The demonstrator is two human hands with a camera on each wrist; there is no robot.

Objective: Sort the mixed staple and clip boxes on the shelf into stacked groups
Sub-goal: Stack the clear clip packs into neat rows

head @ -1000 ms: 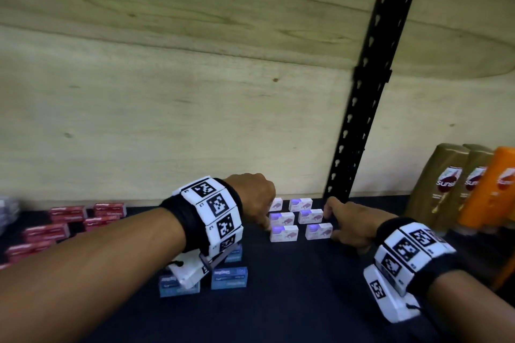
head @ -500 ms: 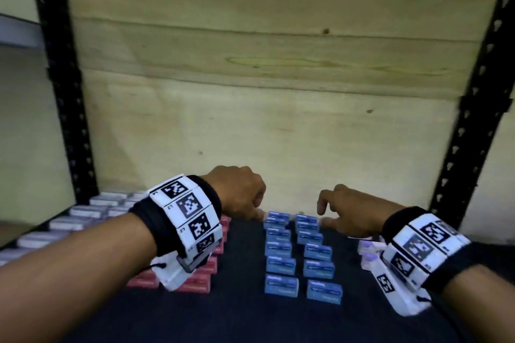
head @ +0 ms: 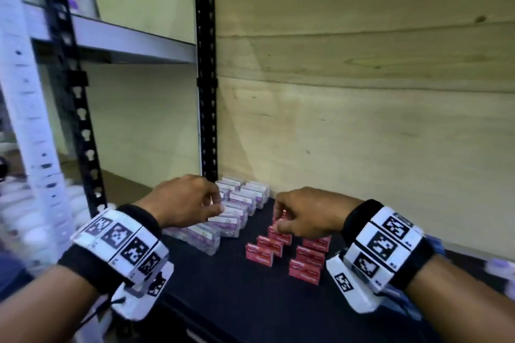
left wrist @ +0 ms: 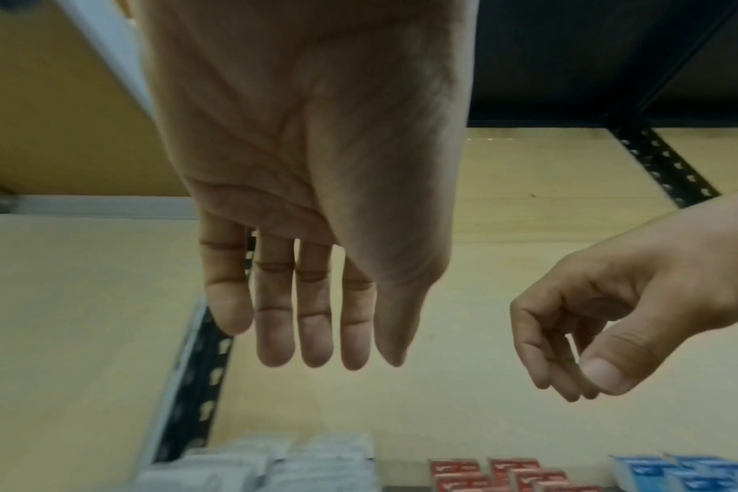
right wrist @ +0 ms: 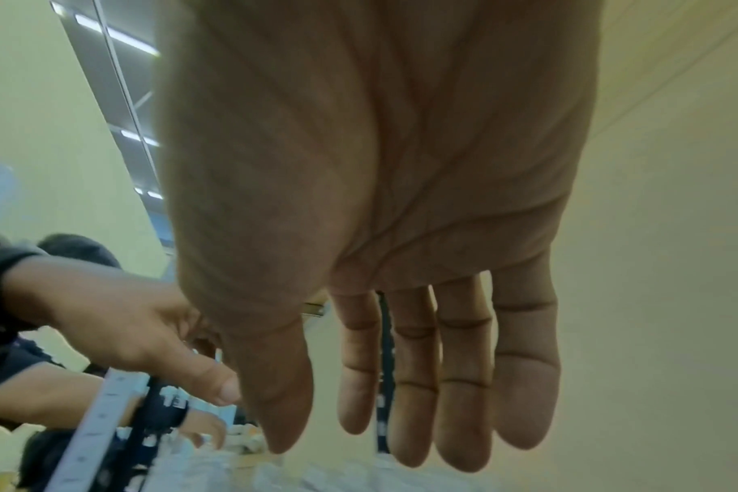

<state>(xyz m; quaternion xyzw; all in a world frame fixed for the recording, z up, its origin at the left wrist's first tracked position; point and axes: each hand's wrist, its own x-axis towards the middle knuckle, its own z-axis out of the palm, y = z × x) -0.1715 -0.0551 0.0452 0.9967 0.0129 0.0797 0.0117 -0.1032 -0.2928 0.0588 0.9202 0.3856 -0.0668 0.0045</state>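
Hovering over the shelf (head: 223,301), my left hand (head: 182,200) holds nothing, fingers loose, above the pale purple boxes (head: 231,214). My right hand (head: 303,217) hangs empty over the red boxes (head: 278,248). Both kinds stand in neat rows, so sorting looks nearly done.

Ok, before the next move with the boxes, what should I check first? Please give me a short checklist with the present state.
1. Left hand free: ok, fingers relaxed, holding nothing.
2. Right hand free: ok, holding nothing.
3. Red boxes grouped: ok, two rows on the dark shelf.
4. White and purple boxes grouped: ok, in rows left of the red ones.
5. No stray box inside a group: cannot tell; the hands cover the far boxes.
6. Blue boxes tidy: cannot tell; only their edge shows.
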